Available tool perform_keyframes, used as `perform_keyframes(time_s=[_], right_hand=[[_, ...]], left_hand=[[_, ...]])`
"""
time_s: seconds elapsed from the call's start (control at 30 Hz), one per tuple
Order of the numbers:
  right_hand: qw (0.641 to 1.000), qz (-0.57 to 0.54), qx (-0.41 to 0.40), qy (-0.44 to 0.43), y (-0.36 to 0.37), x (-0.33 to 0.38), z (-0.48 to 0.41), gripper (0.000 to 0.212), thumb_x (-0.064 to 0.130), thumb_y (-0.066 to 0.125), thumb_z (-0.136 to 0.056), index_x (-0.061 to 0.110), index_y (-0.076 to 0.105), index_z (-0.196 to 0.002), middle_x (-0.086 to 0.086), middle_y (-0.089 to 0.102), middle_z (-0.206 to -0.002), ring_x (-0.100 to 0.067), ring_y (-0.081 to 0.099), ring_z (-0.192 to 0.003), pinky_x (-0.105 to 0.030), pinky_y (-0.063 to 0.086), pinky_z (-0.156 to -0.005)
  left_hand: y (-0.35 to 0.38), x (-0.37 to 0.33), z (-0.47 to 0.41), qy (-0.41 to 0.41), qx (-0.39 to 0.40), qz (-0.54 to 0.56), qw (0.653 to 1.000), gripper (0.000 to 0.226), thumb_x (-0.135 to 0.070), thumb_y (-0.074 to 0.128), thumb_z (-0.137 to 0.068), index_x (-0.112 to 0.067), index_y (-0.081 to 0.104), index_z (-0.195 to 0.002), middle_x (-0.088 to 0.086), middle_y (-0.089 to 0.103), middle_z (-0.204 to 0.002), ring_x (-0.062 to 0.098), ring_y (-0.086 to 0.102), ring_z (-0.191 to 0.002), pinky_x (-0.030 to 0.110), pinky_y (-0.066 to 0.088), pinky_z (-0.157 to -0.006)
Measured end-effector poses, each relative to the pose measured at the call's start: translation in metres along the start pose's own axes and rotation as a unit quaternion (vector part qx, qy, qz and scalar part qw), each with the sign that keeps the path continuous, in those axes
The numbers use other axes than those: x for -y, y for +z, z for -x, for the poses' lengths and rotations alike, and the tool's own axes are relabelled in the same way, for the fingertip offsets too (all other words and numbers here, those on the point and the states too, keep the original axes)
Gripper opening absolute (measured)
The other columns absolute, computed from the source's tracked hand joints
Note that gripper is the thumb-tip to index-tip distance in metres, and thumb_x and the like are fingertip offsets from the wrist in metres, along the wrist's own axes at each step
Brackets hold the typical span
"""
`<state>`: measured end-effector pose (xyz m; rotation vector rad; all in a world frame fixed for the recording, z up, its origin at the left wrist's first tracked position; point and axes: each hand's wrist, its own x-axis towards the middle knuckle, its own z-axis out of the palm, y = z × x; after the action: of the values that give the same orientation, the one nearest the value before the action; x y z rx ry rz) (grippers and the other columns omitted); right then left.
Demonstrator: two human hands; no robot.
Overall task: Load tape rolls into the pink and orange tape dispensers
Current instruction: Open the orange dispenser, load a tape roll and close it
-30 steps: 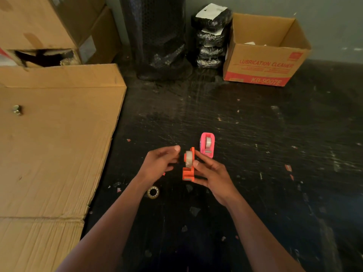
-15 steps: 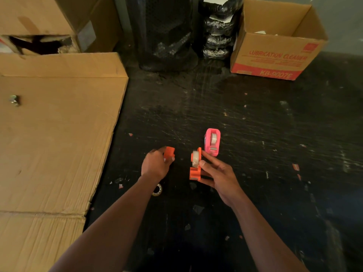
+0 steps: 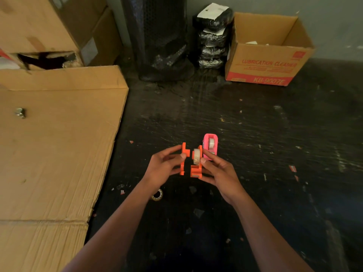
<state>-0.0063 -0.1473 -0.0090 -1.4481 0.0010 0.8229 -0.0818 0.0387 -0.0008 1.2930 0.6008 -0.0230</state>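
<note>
My right hand point(image 3: 220, 173) holds one half of the orange tape dispenser point(image 3: 196, 170) upright, with a clear tape roll point(image 3: 196, 156) seated on it. My left hand point(image 3: 163, 167) grips the other orange half, a flat cover point(image 3: 183, 158), held upright a small gap to the left of the roll. The pink tape dispenser point(image 3: 210, 147) stands on the dark floor just behind my right fingers, with a tape roll visible inside it. A spare tape roll point(image 3: 157, 194) lies on the floor beside my left wrist.
A flattened cardboard sheet point(image 3: 49, 154) with a small metal nut point(image 3: 20, 112) covers the left. An open "Lubrication Cleaner" box point(image 3: 267, 63), black wrapped bundles point(image 3: 213, 36) and a black roll point(image 3: 161, 40) stand at the back. Small scraps litter the dark floor point(image 3: 275, 154).
My left hand picked up the orange cover piece and brought it right, close beside the tape roll on the half held in my right hand.
</note>
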Motion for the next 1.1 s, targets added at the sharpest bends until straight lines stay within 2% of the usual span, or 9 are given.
perform_keyframes(time_s=[0.13, 0.37, 0.47, 0.6, 0.77, 1.1], right_hand=[[1.0, 0.006, 0.011, -0.016, -0.001, 0.005, 0.002, 0.045, 0.017, 0.062, -0.103, 0.028, 0.06, -0.146, 0.002, 0.081, -0.117, -0.017, 0.076, -0.113, -0.047, 0.06, -0.101], [1.0, 0.008, 0.015, -0.02, -0.006, 0.008, 0.004, 0.046, 0.02, 0.065, -0.1, 0.032, 0.061, -0.144, 0.002, 0.081, -0.118, -0.018, 0.076, -0.114, -0.053, 0.057, -0.105], [0.999, 0.013, 0.024, -0.028, -0.007, 0.009, 0.005, 0.047, 0.019, 0.067, -0.099, 0.032, 0.062, -0.144, 0.003, 0.08, -0.119, -0.017, 0.076, -0.113, -0.048, 0.06, -0.101], [0.999, 0.012, 0.032, -0.03, -0.005, 0.011, 0.005, 0.048, 0.016, 0.065, -0.101, 0.029, 0.059, -0.147, 0.001, 0.081, -0.118, -0.016, 0.077, -0.111, -0.034, 0.064, -0.086], [0.999, 0.015, 0.03, -0.028, -0.004, 0.013, 0.004, 0.048, 0.017, 0.065, -0.101, 0.029, 0.058, -0.147, -0.001, 0.08, -0.12, -0.017, 0.077, -0.113, -0.042, 0.062, -0.095], [0.999, 0.003, 0.034, -0.007, 0.0, 0.004, 0.006, 0.04, 0.017, 0.063, -0.103, 0.039, 0.063, -0.135, 0.003, 0.081, -0.119, -0.015, 0.076, -0.113, -0.045, 0.06, -0.099]], left_hand=[[0.006, -0.005, 0.007, 0.006, 0.013, -0.005, 1.0, 0.042, -0.013, 0.07, -0.096, -0.022, 0.063, -0.137, 0.01, 0.078, -0.12, 0.02, 0.078, -0.107, 0.038, 0.063, -0.09], [0.013, -0.007, 0.01, 0.019, 0.01, 0.009, 1.0, 0.042, -0.009, 0.069, -0.097, -0.021, 0.063, -0.137, 0.009, 0.078, -0.118, 0.018, 0.078, -0.106, 0.03, 0.065, -0.082], [0.015, -0.007, 0.011, 0.019, 0.015, 0.012, 1.0, 0.043, -0.009, 0.069, -0.096, -0.02, 0.064, -0.137, 0.009, 0.079, -0.116, 0.019, 0.078, -0.105, 0.031, 0.065, -0.082], [0.016, -0.009, 0.011, 0.023, 0.019, 0.013, 0.999, 0.041, -0.007, 0.069, -0.096, -0.021, 0.065, -0.135, 0.007, 0.08, -0.113, 0.018, 0.078, -0.104, 0.03, 0.065, -0.082], [0.016, -0.01, 0.011, 0.021, 0.017, 0.007, 1.0, 0.04, -0.008, 0.068, -0.097, -0.025, 0.066, -0.133, 0.006, 0.079, -0.117, 0.018, 0.077, -0.107, 0.033, 0.064, -0.085], [0.013, -0.007, 0.01, -0.009, 0.027, -0.01, 1.0, 0.038, -0.007, 0.068, -0.096, -0.029, 0.071, -0.126, 0.003, 0.08, -0.116, 0.018, 0.078, -0.107, 0.034, 0.065, -0.083]])
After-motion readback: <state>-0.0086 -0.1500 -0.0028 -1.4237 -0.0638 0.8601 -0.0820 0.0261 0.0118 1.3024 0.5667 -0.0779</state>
